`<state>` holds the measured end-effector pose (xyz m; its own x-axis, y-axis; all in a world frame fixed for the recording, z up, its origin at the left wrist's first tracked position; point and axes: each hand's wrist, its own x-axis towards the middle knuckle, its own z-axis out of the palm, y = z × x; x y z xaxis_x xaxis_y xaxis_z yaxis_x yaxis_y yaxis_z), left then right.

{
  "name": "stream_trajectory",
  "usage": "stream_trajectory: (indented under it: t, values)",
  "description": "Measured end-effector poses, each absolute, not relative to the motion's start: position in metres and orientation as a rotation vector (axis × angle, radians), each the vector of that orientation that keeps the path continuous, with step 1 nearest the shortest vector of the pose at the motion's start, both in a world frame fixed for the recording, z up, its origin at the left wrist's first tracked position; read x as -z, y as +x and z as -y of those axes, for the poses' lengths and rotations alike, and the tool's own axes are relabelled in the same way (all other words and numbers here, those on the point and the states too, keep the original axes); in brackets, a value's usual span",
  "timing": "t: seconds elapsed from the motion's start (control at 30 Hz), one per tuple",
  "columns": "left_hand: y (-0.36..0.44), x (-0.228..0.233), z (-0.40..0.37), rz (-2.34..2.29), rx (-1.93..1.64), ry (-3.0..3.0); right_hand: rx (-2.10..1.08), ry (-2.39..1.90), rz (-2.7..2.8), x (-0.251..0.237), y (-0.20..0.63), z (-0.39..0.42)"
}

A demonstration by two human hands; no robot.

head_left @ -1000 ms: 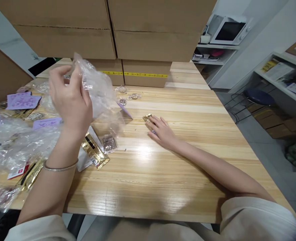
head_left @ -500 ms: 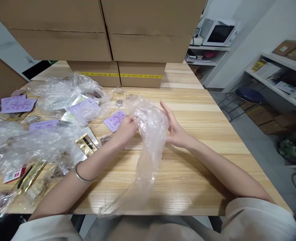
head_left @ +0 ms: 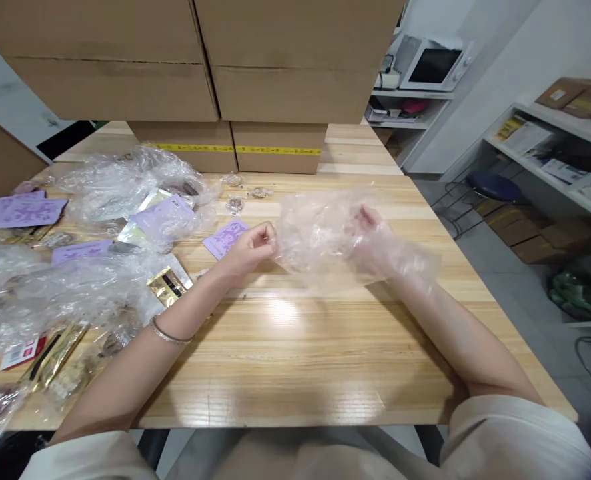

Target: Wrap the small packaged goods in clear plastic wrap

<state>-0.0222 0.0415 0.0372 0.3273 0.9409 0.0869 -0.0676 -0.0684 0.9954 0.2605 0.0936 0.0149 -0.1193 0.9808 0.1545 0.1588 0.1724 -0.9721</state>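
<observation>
My left hand (head_left: 255, 248) is closed in a pinch on the left edge of a clear plastic bag (head_left: 315, 237). The thin, crinkled bag spreads to the right above the table and drapes over my right wrist and forearm. My right hand (head_left: 368, 230) shows blurred through the film, its fingers partly curled; whether they grip the bag, I cannot tell. Just left of my left hand lies a purple printed packet (head_left: 225, 239). Farther left, a gold sachet (head_left: 167, 287) rests beside my forearm.
Clear plastic bags (head_left: 65, 287) with mixed packets cover the table's left side. Small clear packets (head_left: 234, 205) lie beyond my left hand. Stacked cardboard boxes (head_left: 280, 93) stand at the back. The wooden table's right edge (head_left: 490, 293) borders the floor, with a stool (head_left: 493, 185) and shelves beyond.
The bag hung bunched between my hands with its tail toward me; now it is spread sideways to the right. My right hand has moved right, and my hands are farther apart.
</observation>
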Motion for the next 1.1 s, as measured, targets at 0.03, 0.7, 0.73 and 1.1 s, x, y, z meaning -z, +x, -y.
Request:
stream_trajectory:
  t: [0.03, 0.7, 0.73, 1.1]
  values:
    - [-0.024, -0.038, -0.042, -0.881, -1.025, 1.386, -1.132, -1.169, 1.413, -0.016, 0.268, -0.099]
    - [-0.007, -0.053, -0.025, -1.178, -0.709, 1.480, -1.376, -1.098, 1.199, -0.092, 0.273, -0.073]
    - [-0.005, -0.052, -0.024, -1.144, -0.764, 1.393, -1.342, -1.068, 1.222, -0.088, 0.273, -0.076]
    - [0.000, -0.046, -0.031, -1.077, -1.255, 0.721, -0.346, -1.225, 2.066, -0.075, 0.243, -0.028]
